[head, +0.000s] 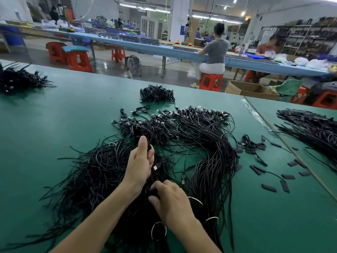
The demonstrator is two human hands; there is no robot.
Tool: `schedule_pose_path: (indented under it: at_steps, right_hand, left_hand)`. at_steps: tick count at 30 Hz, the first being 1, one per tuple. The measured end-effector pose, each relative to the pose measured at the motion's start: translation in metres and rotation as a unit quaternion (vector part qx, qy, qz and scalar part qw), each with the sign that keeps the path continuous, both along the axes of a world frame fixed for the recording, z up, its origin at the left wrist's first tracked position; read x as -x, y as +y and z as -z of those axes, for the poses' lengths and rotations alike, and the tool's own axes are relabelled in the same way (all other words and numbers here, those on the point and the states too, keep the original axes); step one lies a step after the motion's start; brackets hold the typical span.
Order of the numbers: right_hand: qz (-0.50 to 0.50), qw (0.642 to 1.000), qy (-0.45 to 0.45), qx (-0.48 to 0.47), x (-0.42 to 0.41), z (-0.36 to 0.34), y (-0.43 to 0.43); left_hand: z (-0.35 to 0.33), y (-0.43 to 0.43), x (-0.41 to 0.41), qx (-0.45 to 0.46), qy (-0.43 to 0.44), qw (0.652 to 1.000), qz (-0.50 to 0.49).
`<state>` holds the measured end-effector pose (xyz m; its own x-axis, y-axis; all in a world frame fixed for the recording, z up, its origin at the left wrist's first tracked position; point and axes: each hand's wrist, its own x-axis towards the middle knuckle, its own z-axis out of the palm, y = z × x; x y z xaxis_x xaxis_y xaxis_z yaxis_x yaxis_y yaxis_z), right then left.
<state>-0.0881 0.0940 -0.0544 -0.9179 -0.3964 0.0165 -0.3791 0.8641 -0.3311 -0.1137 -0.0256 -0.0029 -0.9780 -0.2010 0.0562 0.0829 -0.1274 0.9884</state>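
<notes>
A big tangle of thin black cables (182, 139) with small metal-tipped plugs lies spread over the green table (54, 125). My left hand (140, 161) grips a bunch of these cables (156, 172) from above, thumb raised along the strands. Closer to me, my right hand (171, 201) pinches the same bunch, fingers curled into the strands. A silver plug end shows between the two hands. White ties (158, 229) loop round some bundles near my right wrist.
A small cable heap (156, 93) lies further back, another pile (20, 79) at the far left, and a third (313, 126) on the adjoining table at right. Short black sleeve pieces (269, 188) are scattered right of the tangle. People sit on red stools (210, 82) at a blue bench beyond.
</notes>
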Motion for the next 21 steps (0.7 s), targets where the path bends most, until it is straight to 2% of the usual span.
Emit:
schedule_pose_path:
  at_steps: [4, 8, 12, 14, 17, 21]
  right_hand:
    - [0.007, 0.999, 0.031, 0.032, 0.001, -0.001, -0.002]
    - [0.020, 0.997, 0.029, 0.067, 0.000, -0.008, 0.002]
    - [0.073, 0.979, -0.038, 0.189, 0.005, -0.019, 0.013]
    - [0.093, 0.961, -0.074, 0.250, 0.010, -0.027, 0.022]
    - [0.141, 0.925, -0.052, 0.348, 0.015, -0.041, 0.039]
    - [0.195, 0.826, 0.023, 0.528, 0.012, -0.061, 0.047]
  left_hand:
    - [0.000, -0.002, 0.002, 0.005, -0.030, 0.999, -0.013]
    - [0.003, -0.002, 0.002, -0.022, -0.065, 0.997, 0.020]
    - [0.004, -0.005, 0.003, -0.045, -0.072, 0.995, 0.048]
    - [0.004, -0.006, 0.003, -0.034, -0.065, 0.995, 0.060]
    - [0.001, -0.003, 0.002, -0.016, -0.033, 0.996, 0.080]
    - [0.001, 0.010, -0.008, 0.030, 0.022, 0.988, 0.153]
